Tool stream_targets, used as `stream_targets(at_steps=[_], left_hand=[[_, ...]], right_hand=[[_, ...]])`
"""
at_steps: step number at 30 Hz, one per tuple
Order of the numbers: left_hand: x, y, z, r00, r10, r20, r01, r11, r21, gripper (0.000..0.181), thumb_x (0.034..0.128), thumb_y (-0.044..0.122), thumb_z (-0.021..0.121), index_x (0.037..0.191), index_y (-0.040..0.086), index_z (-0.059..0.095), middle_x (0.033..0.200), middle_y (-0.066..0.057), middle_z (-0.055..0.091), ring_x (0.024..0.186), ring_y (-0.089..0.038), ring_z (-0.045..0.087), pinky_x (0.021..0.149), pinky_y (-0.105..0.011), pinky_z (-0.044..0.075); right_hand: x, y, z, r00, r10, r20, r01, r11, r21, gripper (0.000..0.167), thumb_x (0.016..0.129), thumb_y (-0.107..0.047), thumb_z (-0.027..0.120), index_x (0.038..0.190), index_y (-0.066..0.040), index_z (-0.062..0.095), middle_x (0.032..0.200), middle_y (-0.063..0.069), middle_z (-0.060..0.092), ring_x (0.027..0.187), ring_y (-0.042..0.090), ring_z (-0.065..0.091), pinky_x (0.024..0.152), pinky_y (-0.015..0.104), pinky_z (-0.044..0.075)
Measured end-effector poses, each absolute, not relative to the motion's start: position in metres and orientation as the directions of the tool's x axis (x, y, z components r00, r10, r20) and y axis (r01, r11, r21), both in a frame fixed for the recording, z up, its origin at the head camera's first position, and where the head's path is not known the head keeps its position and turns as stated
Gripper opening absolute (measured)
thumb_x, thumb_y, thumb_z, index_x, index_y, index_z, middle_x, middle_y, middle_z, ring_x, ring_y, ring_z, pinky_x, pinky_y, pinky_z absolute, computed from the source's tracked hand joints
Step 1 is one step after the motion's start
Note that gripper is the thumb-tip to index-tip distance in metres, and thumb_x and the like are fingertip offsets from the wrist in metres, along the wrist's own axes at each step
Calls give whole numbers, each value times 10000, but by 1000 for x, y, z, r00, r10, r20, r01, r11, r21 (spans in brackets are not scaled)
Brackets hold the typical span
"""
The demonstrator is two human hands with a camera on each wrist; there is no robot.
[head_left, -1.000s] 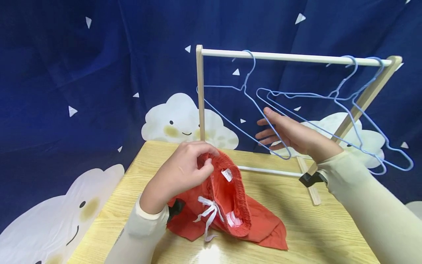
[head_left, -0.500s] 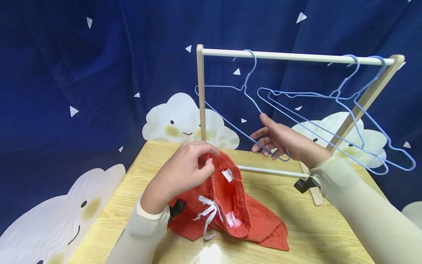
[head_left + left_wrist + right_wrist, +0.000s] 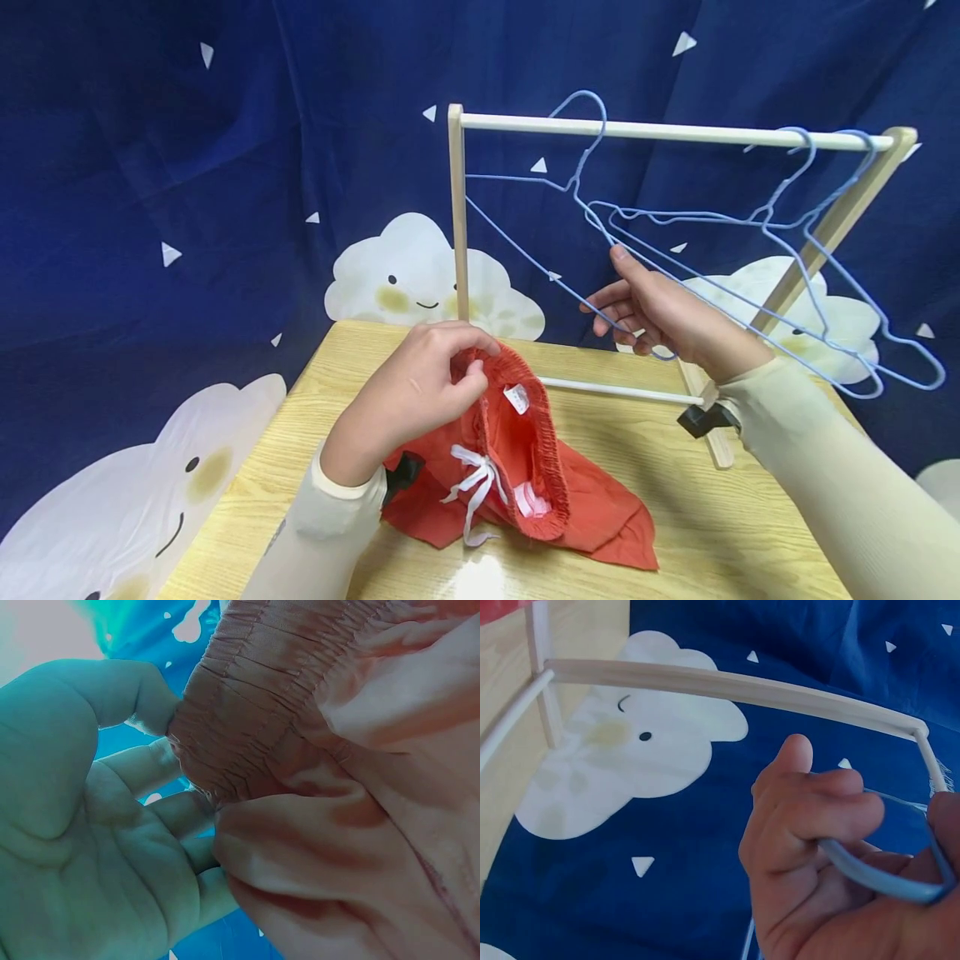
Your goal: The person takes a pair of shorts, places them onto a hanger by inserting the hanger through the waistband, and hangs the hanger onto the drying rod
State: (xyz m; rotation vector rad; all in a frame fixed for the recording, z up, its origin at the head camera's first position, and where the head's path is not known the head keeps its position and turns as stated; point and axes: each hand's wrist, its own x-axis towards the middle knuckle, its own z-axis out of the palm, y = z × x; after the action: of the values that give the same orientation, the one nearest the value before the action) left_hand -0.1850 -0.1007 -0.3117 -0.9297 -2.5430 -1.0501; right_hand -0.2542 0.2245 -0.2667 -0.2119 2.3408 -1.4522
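Observation:
My left hand (image 3: 405,396) pinches the elastic waistband of red pants (image 3: 607,508) that rest on the table, waist opening upward. A white drawstring bow (image 3: 480,475) and an inner label (image 3: 517,397) show. In the left wrist view, thumb and fingers meet at the gathered waistband (image 3: 240,705). My right hand (image 3: 671,317) holds the lower right corner of a blue wire hanger (image 3: 579,173); in the right wrist view the bent wire (image 3: 885,881) crosses the palm under curled fingers. The hanger's hook (image 3: 596,98) stands above the rack's top bar, its tip behind it.
A small wooden clothes rack (image 3: 455,217) stands on the table (image 3: 360,342). Two more blue hangers (image 3: 806,154) hang at its right end, partly behind my right hand and forearm. A lower white bar (image 3: 622,392) joins the rack's feet. Behind hangs a blue cloud-patterned curtain (image 3: 187,167).
My right hand has reached the left hanger, gripped its lower corner and lifted it, so the hook has risen off the bar and shifted slightly right. My left hand and the pants stay put.

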Motion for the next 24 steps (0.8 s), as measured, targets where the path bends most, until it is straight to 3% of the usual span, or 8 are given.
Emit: stream_targets(at_steps=[3,9,15,18,22,24], left_hand=[[-186,-101,-312,-774,465,429,633,546,549,289,951,67,613,1154,115,814,1152,4,790,969,-146,697,909,-349,608],[-187,-102,-314,-783,456,424,622,555,552,298,959,70,603,1166,117,812,1165,-3,786,795,-149,614,784,-335,574],[-188,-104,-315,-795,442,415,606,562,563,292,964,78,609,1171,119,810,1185,-5,781,880,-150,648,822,-330,590],[-189,-105,-314,-803,437,404,595,562,575,285,971,85,613,1177,120,807,1194,-6,776,844,-162,641,779,-329,592],[-189,-106,-313,-814,426,396,580,561,590,277,969,89,621,1177,121,801,1149,-2,764,780,-170,609,698,-324,571],[-189,-108,-312,-816,420,397,578,560,594,269,962,84,628,1167,117,799,1083,1,748,787,-163,609,691,-317,567]], right_hand=[[-249,231,-264,-921,-315,-229,65,457,-887,1122,1021,-857,147,1420,95,585,881,11,737,613,134,534,490,278,389],[-232,248,-266,-927,-320,-194,33,445,-895,1172,998,-880,87,1429,86,591,882,23,714,606,145,520,483,289,383],[-214,274,-289,-917,-376,-131,0,328,-945,1018,1041,-816,73,1321,-85,725,908,21,722,670,118,608,506,291,465],[-206,289,-306,-874,-479,-85,-23,216,-976,942,1088,-730,49,1321,-144,748,945,7,731,731,82,653,496,293,451],[-197,303,-327,-780,-626,-4,-52,70,-996,919,1122,-618,-15,1426,-120,695,1024,-22,753,773,46,671,484,407,306],[-193,307,-335,-743,-669,39,-66,14,-998,916,1131,-574,-38,1460,-90,667,1063,-23,764,721,68,631,507,471,246]])
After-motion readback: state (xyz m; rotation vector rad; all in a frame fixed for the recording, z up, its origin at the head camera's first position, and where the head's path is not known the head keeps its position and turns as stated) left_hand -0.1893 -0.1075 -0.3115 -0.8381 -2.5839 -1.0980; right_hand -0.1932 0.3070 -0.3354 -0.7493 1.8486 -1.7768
